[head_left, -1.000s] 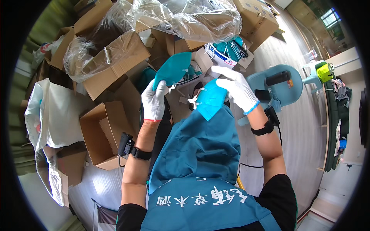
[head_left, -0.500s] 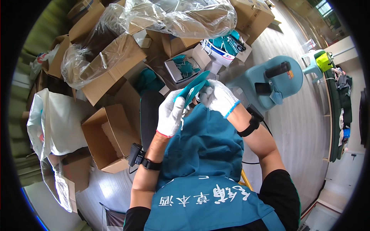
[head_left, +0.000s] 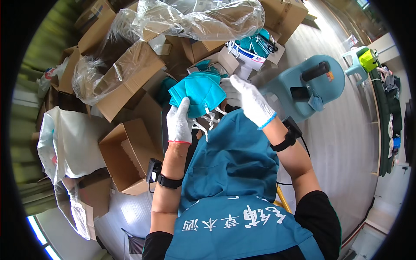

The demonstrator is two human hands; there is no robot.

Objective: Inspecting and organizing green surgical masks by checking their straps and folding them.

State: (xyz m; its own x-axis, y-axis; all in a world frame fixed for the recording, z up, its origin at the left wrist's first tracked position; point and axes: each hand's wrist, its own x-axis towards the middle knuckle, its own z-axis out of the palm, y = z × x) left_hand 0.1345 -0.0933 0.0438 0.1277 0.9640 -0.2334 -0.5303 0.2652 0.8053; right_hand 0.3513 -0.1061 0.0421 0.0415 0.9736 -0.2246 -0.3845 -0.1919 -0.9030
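A heap of crumpled clear plastic sheeting spreads across the upper part of the frame over several cardboard boxes, and an empty open box sits at centre left beside a white bag. At upper right of centre stands a blue plastic stool with a dark phone-like thing lying on its seat. Just above the middle of the frame the person holds a stack of teal folded face masks, their white ear straps dangling below. The left hand, in a white glove, is closed on the lower left edge of the stack, thumb up against it; the right hand, also gloved, rests against the stack's right side, and whether its fingers pinch the masks cannot be told, since they are partly hidden. The risk seems to be the stack fanning apart: the masks are loose and slippery against cotton gloves, so a weak pinch could let one slide down into the clutter. The hanging straps could also tangle with one another or snag on a finger, pulling a mask out of line.
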